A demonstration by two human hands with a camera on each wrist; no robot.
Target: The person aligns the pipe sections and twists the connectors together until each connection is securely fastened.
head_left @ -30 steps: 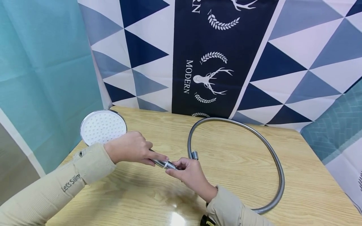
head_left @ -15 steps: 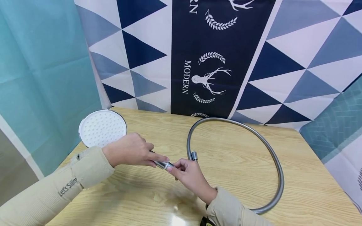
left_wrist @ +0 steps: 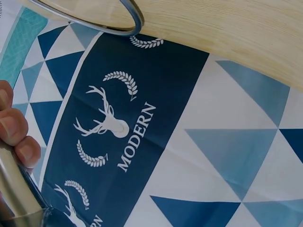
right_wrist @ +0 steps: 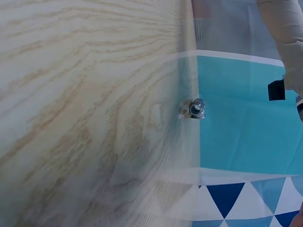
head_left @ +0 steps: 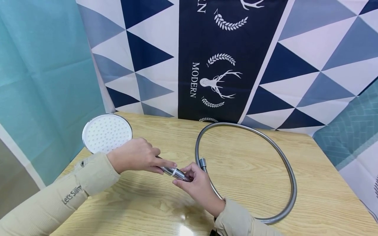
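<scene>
My left hand (head_left: 137,155) grips the chrome handle of a round shower head (head_left: 107,133), whose white nozzle face is turned up at the left. In the left wrist view, its fingertips (left_wrist: 27,150) lie against the shiny handle (left_wrist: 16,187). Beyond a thin white ring on the handle is a chrome end piece (head_left: 180,175), pinched between the thumb and fingers of my right hand (head_left: 200,190). A grey shower hose (head_left: 290,177) loops on the table around the right side. One cone-shaped hose connector (head_left: 202,163) lies just behind my right hand, which hides what lies under it.
The light wooden table (head_left: 245,170) ends at a patterned curtain (head_left: 153,59) behind and a teal curtain (head_left: 50,82) on the left. In the right wrist view, a small chrome fitting (right_wrist: 197,109) with a round opening sits by the table edge.
My right fingers have shifted their hold around the chrome end piece, and more of it shows now. My left hand and the shower head have barely moved. The hose lies as before.
</scene>
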